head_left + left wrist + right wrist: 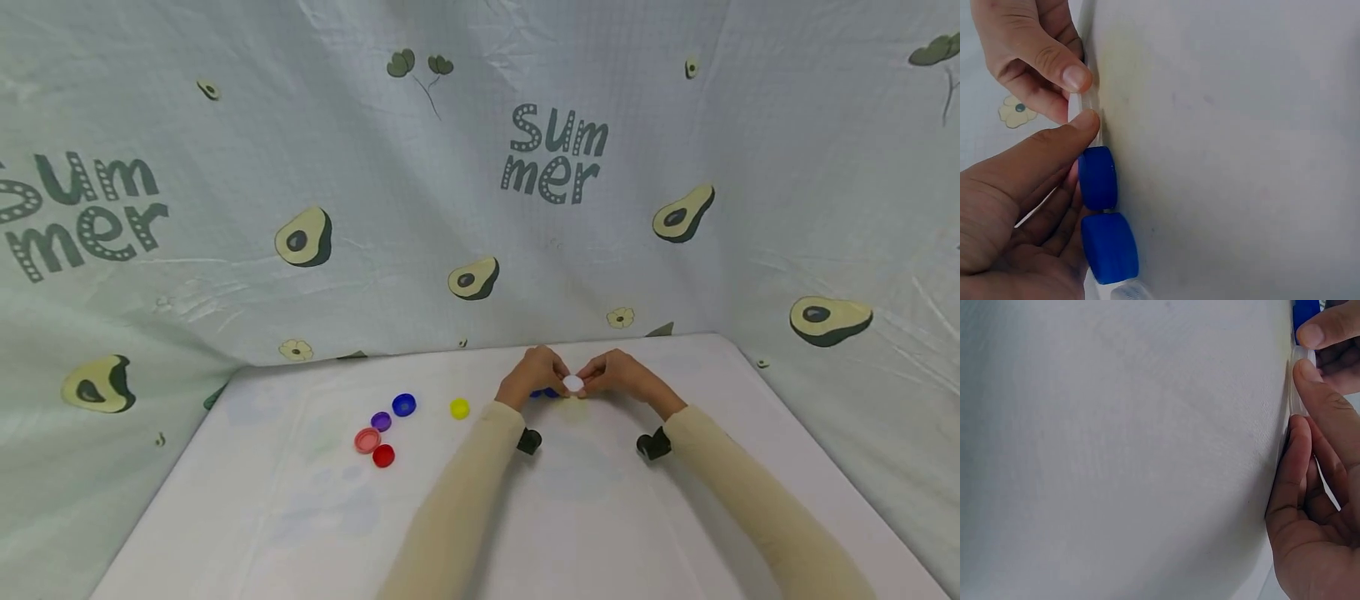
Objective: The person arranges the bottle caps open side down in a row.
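Both hands meet at a white translucent bottle cap near the back of the table. My left hand pinches its left side between thumb and fingers. From the other side my right hand pinches it too, with the thumb on its near face. Beside the left fingers, in the left wrist view, a blue cap sits right against the white one. Another blue cap follows in the same row, then part of a clear cap at the frame's lower edge.
Left of the hands lie a yellow cap, a blue cap, a purple cap, a pink cap and a red cap on the white table. A printed cloth hangs behind the table.
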Available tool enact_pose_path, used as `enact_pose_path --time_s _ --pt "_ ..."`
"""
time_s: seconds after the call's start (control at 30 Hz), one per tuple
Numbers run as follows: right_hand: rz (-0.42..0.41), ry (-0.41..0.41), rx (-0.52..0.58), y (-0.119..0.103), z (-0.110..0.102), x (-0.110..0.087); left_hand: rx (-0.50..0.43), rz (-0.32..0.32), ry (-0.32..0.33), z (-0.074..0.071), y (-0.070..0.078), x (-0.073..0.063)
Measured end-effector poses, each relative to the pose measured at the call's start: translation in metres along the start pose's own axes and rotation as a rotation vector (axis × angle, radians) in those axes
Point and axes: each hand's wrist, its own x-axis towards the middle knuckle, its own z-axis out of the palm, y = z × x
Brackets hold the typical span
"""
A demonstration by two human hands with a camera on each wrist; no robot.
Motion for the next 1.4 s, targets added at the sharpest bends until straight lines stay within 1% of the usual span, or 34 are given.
enact_pose_path --time_s 0.1,0.17,0.23,0.3,0.37,0.43,0.53,0.6,0.7,0.83,0.9,0.93,1.03,1.17,1.3,1.4 --pt "-0.002 -0.006 -0.021 -0.002 -0.002 0.003 0.071 0.039 -0.045 -0.007 0.002 0.000" --pt "-0.005 -0.006 -0.036 -0.004 -0.005 0.004 0.101 0.060 -0.060 -0.013 0.004 0.000" --pt "-0.002 -0.004 -0.054 -0.006 -0.007 0.006 0.103 0.074 -0.041 -0.019 0.004 -0.003" --pt "0.002 -0.012 -0.076 -0.007 -0.008 0.007 0.062 0.087 0.004 -0.025 0.000 -0.009" --pt "0.015 -0.021 -0.096 -0.009 -0.007 0.008 -0.005 0.105 0.069 -0.034 -0.009 -0.018" --pt "0.017 -0.036 -0.118 -0.011 -0.006 0.007 -0.076 0.131 0.129 -0.044 -0.021 -0.031" --pt "-0.012 -0.028 -0.181 -0.017 -0.005 0.003 -0.117 0.169 0.188 -0.059 -0.041 -0.050" --pt "-0.043 0.004 -0.224 -0.022 -0.004 -0.003 -0.120 0.169 0.196 -0.068 -0.053 -0.063" --pt "-0.087 0.078 -0.289 -0.030 0.002 -0.012 -0.113 0.133 0.180 -0.080 -0.067 -0.080" --pt "-0.119 0.207 -0.305 -0.042 0.009 -0.022 -0.103 0.110 0.169 -0.089 -0.080 -0.104" --pt "-0.117 0.256 -0.296 -0.047 0.011 -0.025 -0.091 0.115 0.166 -0.092 -0.085 -0.114" --pt "-0.123 0.268 -0.289 -0.049 0.013 -0.027 -0.082 0.121 0.166 -0.093 -0.087 -0.119" --pt "-0.143 0.267 -0.266 -0.056 0.018 -0.028 -0.068 0.130 0.165 -0.094 -0.094 -0.132" --pt "-0.212 0.205 -0.204 -0.066 0.033 -0.028 -0.084 0.138 0.172 -0.092 -0.103 -0.148" --pt "-0.277 0.132 -0.141 -0.081 0.060 -0.026 -0.124 0.144 0.184 -0.086 -0.113 -0.160" --pt "-0.306 0.088 -0.127 -0.093 0.082 -0.024 -0.165 0.144 0.199 -0.082 -0.117 -0.167"
